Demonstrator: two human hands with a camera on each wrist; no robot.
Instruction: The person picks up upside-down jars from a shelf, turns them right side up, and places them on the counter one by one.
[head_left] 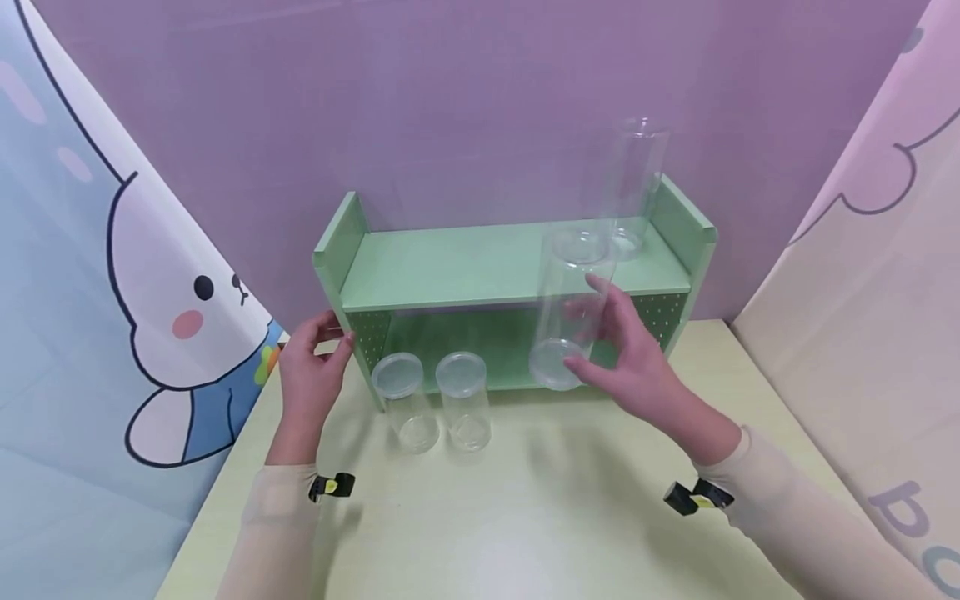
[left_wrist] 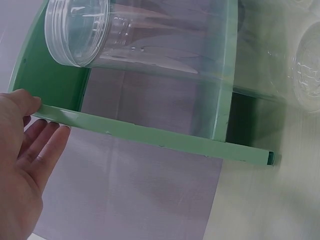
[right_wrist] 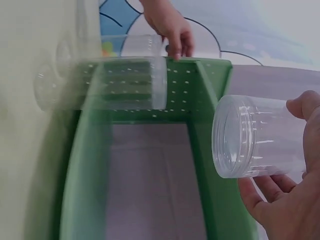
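Note:
My right hand [head_left: 637,358] holds a clear plastic jar [head_left: 564,300] upright in front of the green two-tier shelf [head_left: 442,258], thumb low on one side and fingers behind it. In the right wrist view, the jar's clear ridged end [right_wrist: 235,135] juts out from that hand. My left hand [head_left: 309,375] grips the shelf's left side panel [left_wrist: 135,132], its thumb on one face and its fingers by the other. Two clear jars with lids, a left one [head_left: 405,400] and a right one [head_left: 463,400], stand on the table before the shelf's left half.
Another tall clear jar [head_left: 636,183] stands at the right end of the upper tier, behind the held one. Raised end panels [head_left: 682,212] border that tier. A purple backdrop [head_left: 450,108] hangs behind, and printed cloths flank the pale table [head_left: 480,517].

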